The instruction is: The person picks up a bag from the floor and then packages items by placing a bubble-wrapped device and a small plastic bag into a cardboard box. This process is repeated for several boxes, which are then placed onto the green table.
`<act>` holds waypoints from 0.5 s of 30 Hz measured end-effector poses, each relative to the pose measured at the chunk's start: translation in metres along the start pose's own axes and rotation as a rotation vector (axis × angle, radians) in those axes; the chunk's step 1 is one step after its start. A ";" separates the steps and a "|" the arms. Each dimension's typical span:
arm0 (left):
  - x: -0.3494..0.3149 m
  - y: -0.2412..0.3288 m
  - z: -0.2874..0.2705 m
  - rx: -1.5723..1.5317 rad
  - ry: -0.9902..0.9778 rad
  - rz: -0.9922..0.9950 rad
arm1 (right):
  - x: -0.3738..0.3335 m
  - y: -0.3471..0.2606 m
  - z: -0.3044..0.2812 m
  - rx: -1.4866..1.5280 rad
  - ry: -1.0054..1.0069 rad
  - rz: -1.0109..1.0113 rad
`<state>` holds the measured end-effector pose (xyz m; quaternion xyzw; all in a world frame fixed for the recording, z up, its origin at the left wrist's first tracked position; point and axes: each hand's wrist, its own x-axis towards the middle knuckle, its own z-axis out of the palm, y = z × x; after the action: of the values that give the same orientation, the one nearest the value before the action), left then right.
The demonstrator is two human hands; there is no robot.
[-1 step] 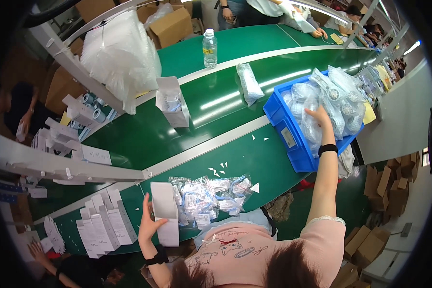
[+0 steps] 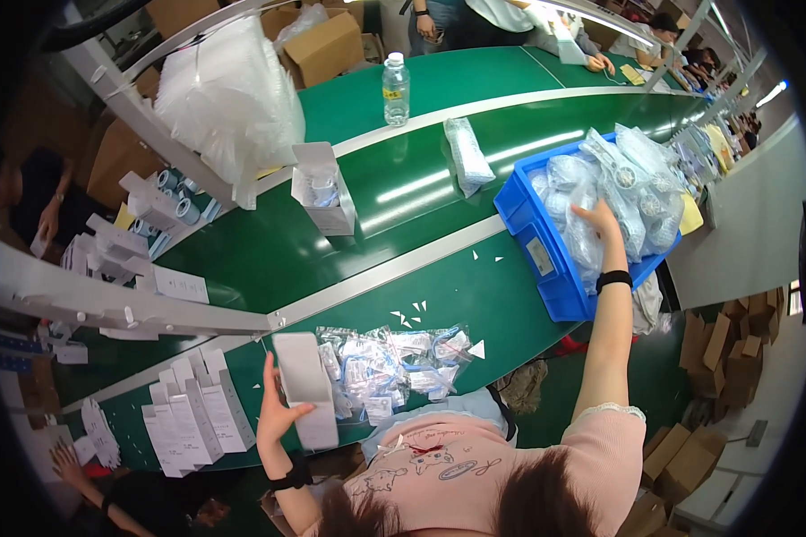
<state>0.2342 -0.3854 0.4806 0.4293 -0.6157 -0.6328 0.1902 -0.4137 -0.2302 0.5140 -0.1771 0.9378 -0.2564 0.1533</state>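
Note:
My left hand point(image 2: 282, 413) is closed around the side of a white cardboard box point(image 2: 306, 385), tilted at the table's near edge, thumb across its near part. Beside that box lies a pile of clear plastic bags point(image 2: 372, 367) holding white and blue pieces. My right arm stretches out to a blue plastic bin point(image 2: 546, 282) heaped with bubble-wrapped packages point(image 2: 649, 192). There my right hand point(image 2: 602, 224) grips a bubble-wrapped package point(image 2: 582, 246) near the middle of the heap; its fingertips are partly hidden by the wrap.
Several white boxes point(image 2: 197, 421) stand at the left. On the green belt are an open white box point(image 2: 327, 215) with a wrapped item inside and a bubble-wrapped package point(image 2: 467, 157). A clear bottle point(image 2: 396, 94) and stacked bubble-wrap sheets point(image 2: 224, 107) stand beyond. Co-workers are around.
The white box in my left hand has tipped and turned slightly, its upper end shifting left. My right hand stays at the heap in the bin.

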 end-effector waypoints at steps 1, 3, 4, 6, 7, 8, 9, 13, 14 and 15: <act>0.005 0.011 0.003 0.047 0.046 0.156 | -0.002 0.004 0.000 -0.001 -0.008 -0.017; 0.020 0.024 0.009 0.053 0.073 0.209 | -0.002 0.016 -0.001 0.261 -0.117 0.038; 0.027 0.031 0.012 0.063 0.084 0.257 | -0.005 0.019 0.000 0.258 -0.127 0.025; 0.042 0.056 0.027 0.157 0.112 0.342 | -0.017 0.018 -0.001 0.275 0.053 -0.106; 0.051 0.067 0.036 0.251 0.117 0.428 | -0.025 0.017 -0.006 0.210 0.146 -0.153; 0.056 0.075 0.043 0.251 0.137 0.428 | -0.033 0.007 -0.011 0.150 0.232 -0.206; 0.059 0.082 0.050 0.346 0.117 0.432 | -0.045 -0.002 -0.016 0.112 0.442 -0.412; 0.074 0.088 0.077 0.509 0.111 0.556 | -0.143 -0.107 -0.024 0.554 0.669 -0.671; 0.077 0.089 0.082 0.509 0.126 0.533 | -0.161 -0.128 -0.014 1.027 0.464 -0.695; 0.083 0.088 0.088 0.458 0.104 0.554 | -0.183 -0.147 -0.001 1.479 0.240 -0.676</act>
<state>0.0941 -0.4103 0.5270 0.3093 -0.8239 -0.3804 0.2843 -0.2140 -0.2734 0.6299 -0.2745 0.4324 -0.8578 0.0436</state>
